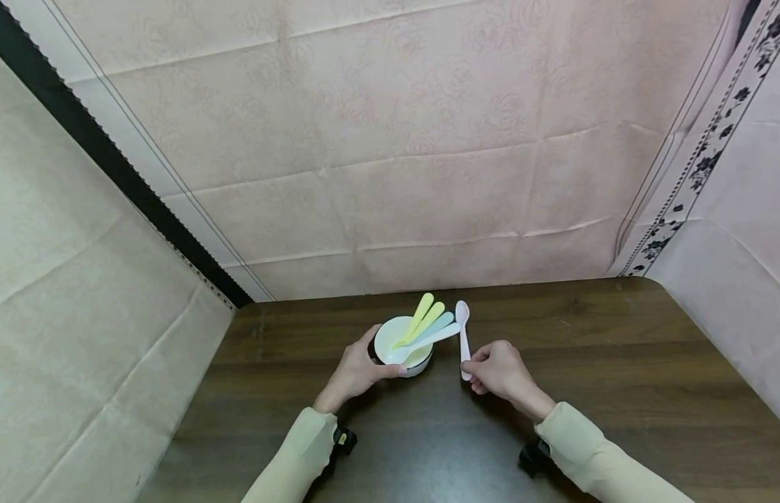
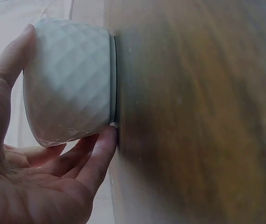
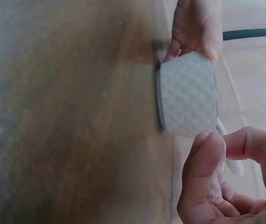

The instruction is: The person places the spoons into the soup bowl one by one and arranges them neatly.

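Note:
A white bowl (image 1: 420, 367) with a quilted diamond pattern on its outer wall stands on the table. My left hand (image 1: 357, 374) grips its side, thumb and fingers spread around the wall, as the left wrist view also shows on the bowl (image 2: 72, 84). Two yellow-green spoons (image 1: 424, 304), a blue spoon (image 1: 445, 320) and a pale whitish-blue spoon (image 1: 436, 336) lean in it, handles out toward the upper right. Right of the bowl, my right hand (image 1: 504, 369) pinches a pale pink spoon (image 1: 464, 342) by its handle end, bowl end pointing away. Its fingertips mostly hide that end.
The brown wooden table (image 1: 603, 377) extends to both sides and toward me. Behind its far edge hangs a pale patterned cloth (image 1: 402, 175). More cloth walls border the table on the left (image 1: 100, 335) and right.

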Motion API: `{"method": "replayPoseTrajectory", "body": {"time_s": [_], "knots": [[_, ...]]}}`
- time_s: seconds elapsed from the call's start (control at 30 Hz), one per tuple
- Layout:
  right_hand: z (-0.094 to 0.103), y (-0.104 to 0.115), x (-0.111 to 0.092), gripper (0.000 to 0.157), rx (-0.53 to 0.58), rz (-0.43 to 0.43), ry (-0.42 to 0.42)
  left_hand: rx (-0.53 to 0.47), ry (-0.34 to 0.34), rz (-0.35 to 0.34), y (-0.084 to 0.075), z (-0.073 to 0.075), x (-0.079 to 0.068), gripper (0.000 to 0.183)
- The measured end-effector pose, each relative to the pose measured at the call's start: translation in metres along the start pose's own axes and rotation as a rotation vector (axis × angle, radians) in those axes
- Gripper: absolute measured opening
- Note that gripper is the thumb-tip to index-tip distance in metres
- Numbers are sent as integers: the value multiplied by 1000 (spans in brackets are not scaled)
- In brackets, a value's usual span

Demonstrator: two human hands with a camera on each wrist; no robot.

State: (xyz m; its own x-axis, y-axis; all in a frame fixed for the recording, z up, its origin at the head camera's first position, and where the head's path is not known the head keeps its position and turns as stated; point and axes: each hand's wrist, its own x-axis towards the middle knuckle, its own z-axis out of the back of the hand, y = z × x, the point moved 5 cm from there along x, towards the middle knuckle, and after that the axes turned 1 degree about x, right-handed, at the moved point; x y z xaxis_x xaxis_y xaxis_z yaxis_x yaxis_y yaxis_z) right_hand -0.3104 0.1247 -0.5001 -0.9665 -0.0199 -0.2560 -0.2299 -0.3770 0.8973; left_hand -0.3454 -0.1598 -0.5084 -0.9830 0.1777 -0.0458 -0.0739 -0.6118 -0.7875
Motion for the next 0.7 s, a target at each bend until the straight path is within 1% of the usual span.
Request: {"method": "replayPoseTrajectory", "body": {"time_s": [0.13,0.47,0.57,0.7], "knots": [[5,3,-1,10,33,5,4,10,-3,0,0,0,-1,102],[17,16,-7,14,112,79,25,12,-3,1,-2,0,-1,102],[18,20,-9,15,131,95,34,11,-2,7,-1,0,-1,103],[16,23,-11,15,156,112,68,12,-2,20,0,0,-1,104]]}}
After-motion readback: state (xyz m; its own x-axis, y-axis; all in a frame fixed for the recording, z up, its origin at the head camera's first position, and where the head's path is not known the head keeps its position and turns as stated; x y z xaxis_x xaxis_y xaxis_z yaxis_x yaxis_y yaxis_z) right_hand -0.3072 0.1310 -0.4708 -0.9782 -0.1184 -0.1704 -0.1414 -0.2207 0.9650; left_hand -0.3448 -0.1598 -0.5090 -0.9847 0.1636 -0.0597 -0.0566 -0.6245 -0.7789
